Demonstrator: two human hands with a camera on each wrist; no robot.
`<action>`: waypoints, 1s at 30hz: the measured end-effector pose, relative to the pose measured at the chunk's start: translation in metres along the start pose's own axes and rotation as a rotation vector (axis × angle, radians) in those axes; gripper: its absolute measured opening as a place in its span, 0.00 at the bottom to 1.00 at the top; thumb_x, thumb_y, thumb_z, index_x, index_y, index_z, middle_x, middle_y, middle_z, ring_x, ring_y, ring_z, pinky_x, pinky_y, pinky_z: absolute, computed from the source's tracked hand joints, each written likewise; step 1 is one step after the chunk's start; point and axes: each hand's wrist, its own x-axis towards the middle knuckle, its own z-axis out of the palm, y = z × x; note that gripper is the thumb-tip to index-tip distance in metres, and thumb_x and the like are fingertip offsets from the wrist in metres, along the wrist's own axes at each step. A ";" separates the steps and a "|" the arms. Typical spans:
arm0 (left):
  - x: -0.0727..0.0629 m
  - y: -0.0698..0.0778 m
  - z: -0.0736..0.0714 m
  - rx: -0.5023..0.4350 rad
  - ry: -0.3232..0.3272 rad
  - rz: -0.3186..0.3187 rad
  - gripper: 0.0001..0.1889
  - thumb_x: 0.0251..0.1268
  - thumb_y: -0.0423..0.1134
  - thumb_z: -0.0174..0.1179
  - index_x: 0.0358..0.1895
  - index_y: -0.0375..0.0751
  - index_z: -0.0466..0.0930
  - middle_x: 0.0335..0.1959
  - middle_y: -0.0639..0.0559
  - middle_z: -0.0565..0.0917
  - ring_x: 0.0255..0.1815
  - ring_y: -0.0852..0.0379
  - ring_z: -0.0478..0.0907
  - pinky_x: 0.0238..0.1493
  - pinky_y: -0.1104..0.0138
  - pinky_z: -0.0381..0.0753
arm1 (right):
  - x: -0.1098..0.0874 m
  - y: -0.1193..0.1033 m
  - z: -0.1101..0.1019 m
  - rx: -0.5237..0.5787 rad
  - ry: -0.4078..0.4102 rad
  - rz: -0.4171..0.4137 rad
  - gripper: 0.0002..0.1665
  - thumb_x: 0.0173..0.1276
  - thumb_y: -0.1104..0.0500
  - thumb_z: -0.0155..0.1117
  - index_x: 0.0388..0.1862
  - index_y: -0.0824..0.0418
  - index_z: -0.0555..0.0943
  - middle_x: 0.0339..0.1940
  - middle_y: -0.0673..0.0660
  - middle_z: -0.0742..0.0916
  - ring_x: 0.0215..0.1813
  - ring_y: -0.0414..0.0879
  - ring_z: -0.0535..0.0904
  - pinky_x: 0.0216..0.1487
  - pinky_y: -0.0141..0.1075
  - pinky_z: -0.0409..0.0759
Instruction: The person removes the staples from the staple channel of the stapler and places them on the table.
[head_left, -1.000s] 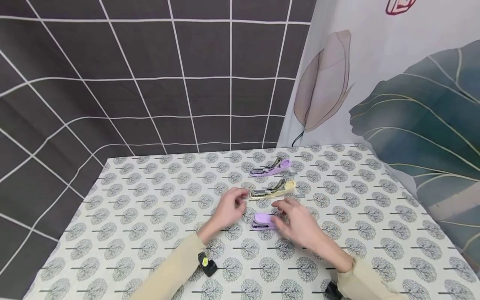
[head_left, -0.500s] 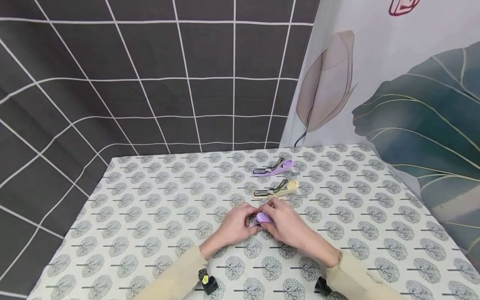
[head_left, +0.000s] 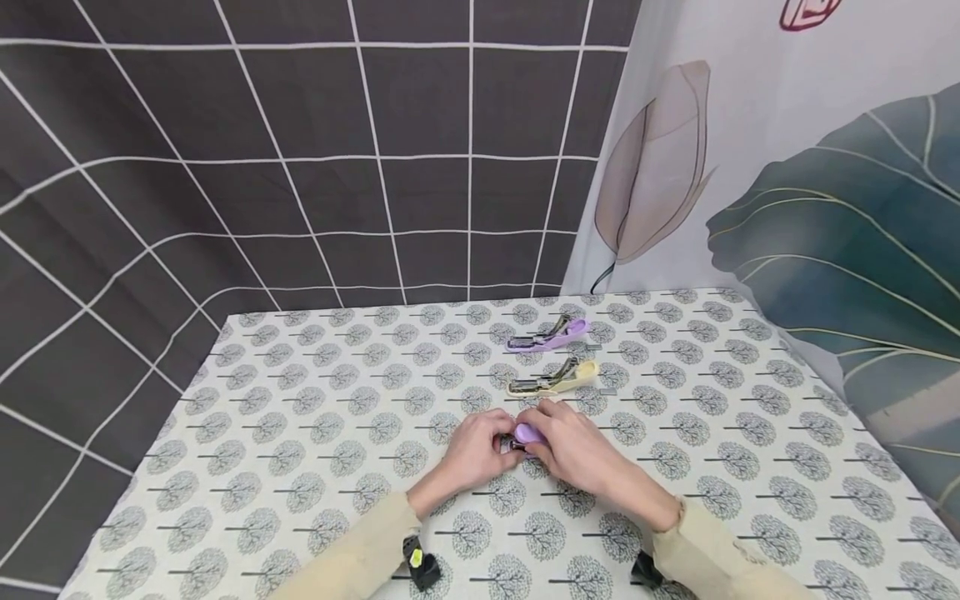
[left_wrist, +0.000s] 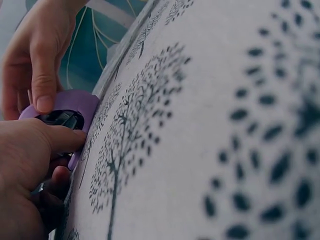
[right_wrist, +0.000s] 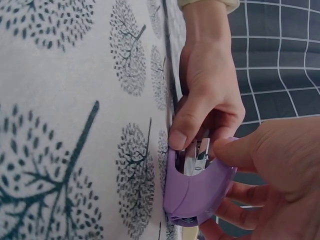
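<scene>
A small purple stapler (head_left: 529, 433) stands low over the table between both hands. My left hand (head_left: 477, 446) pinches its left end, the thumb on the near side, as the right wrist view shows. My right hand (head_left: 576, 446) grips the purple top part from the right, its thumb (right_wrist: 235, 151) at the edge of the top. A shiny metal magazine (right_wrist: 197, 157) shows in the gap of the purple body, between the two hands. Some of the right fingers are hidden behind the stapler in the left wrist view.
Beyond the hands lie a cream-yellow stapler (head_left: 555, 380) and another purple stapler (head_left: 550, 337), both folded open. A small grey strip (head_left: 607, 392) lies beside the yellow one, another strip (head_left: 593, 347) beside the far purple one. The tree-print cloth (head_left: 337, 450) covers the table.
My left hand has come in from the left and taken hold of the purple stapler's left end. My right hand has closed further over its top. The two open staplers stay put.
</scene>
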 end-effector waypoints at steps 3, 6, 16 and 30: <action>-0.001 0.000 0.002 0.000 0.011 0.005 0.11 0.48 0.33 0.76 0.37 0.39 0.88 0.39 0.52 0.87 0.23 0.68 0.69 0.29 0.73 0.70 | -0.001 0.001 0.002 -0.001 0.021 -0.020 0.17 0.59 0.67 0.73 0.48 0.63 0.82 0.38 0.53 0.82 0.37 0.46 0.78 0.39 0.39 0.82; -0.001 0.001 0.003 -0.003 0.011 -0.007 0.12 0.48 0.34 0.76 0.38 0.39 0.88 0.41 0.52 0.87 0.22 0.69 0.68 0.30 0.73 0.69 | -0.003 0.002 0.002 0.007 0.036 -0.032 0.18 0.59 0.69 0.72 0.49 0.64 0.82 0.39 0.54 0.82 0.39 0.47 0.79 0.41 0.39 0.83; -0.003 -0.001 0.001 0.015 0.032 -0.017 0.13 0.49 0.35 0.76 0.39 0.40 0.88 0.39 0.54 0.87 0.20 0.71 0.66 0.28 0.74 0.68 | -0.010 0.009 -0.010 0.199 0.066 0.007 0.18 0.60 0.75 0.66 0.50 0.70 0.79 0.42 0.58 0.85 0.39 0.46 0.81 0.42 0.35 0.83; -0.001 0.001 0.001 0.034 0.015 -0.038 0.12 0.49 0.38 0.77 0.40 0.47 0.89 0.37 0.61 0.85 0.20 0.72 0.65 0.33 0.71 0.66 | -0.021 0.028 -0.024 0.480 0.015 0.036 0.15 0.60 0.77 0.65 0.44 0.67 0.75 0.38 0.57 0.81 0.44 0.57 0.84 0.43 0.35 0.84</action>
